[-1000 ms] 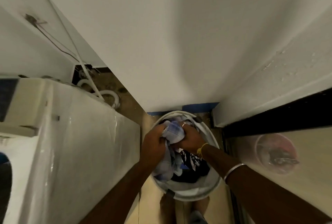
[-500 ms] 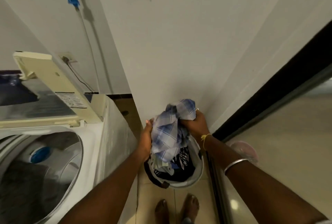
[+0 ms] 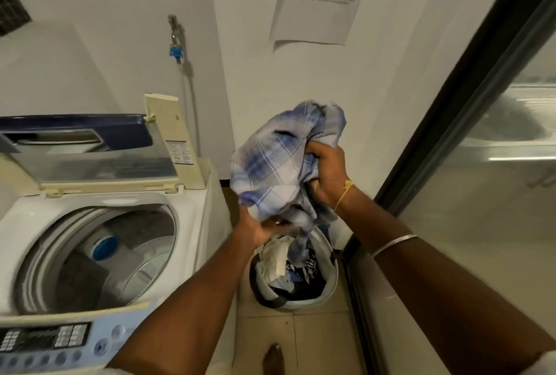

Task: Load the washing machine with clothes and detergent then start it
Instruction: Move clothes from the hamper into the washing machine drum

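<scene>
Plaid shirt [image 3: 279,164] bunched in both hands, above laundry basket [image 3: 326,290], washer [image 3: 99,257] open

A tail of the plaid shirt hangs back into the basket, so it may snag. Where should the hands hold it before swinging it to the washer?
Gather the plaid shirt from below. The right hand pinches its upper right folds and the left hand cups the underside, but a tail trails down toward the laundry basket. Scoop that tail up with the left hand.

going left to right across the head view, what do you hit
washing machine with its lid up → left hand under the blue plaid shirt → right hand gripping the shirt → dark-framed glass door
</scene>
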Demonstrator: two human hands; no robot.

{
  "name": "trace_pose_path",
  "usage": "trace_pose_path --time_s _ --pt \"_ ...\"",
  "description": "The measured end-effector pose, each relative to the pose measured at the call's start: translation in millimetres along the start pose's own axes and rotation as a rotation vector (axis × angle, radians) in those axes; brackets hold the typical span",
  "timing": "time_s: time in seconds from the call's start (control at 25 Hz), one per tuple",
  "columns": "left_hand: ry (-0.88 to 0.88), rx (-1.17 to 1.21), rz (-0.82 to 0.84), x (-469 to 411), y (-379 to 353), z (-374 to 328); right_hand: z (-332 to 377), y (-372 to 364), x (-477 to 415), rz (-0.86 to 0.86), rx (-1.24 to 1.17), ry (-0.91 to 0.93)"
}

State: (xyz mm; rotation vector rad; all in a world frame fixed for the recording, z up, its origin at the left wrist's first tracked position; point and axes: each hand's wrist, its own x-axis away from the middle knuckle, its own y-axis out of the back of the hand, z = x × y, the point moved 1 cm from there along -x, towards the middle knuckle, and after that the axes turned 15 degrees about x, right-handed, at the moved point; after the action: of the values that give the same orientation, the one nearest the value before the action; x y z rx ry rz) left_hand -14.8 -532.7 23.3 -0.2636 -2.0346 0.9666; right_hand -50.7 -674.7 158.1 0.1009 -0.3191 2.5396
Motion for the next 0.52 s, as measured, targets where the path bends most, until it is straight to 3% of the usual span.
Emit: trace_pose_path --time_s 0.24,0.52 --pt "-0.203 0.205 0.310 141 -16 -33 38 -48 88 0.066 -0.298 -0.050" --pt "-0.484 0.151 0.387 280 12 -131 86 -179 170 0.226 -0.283 -0.058"
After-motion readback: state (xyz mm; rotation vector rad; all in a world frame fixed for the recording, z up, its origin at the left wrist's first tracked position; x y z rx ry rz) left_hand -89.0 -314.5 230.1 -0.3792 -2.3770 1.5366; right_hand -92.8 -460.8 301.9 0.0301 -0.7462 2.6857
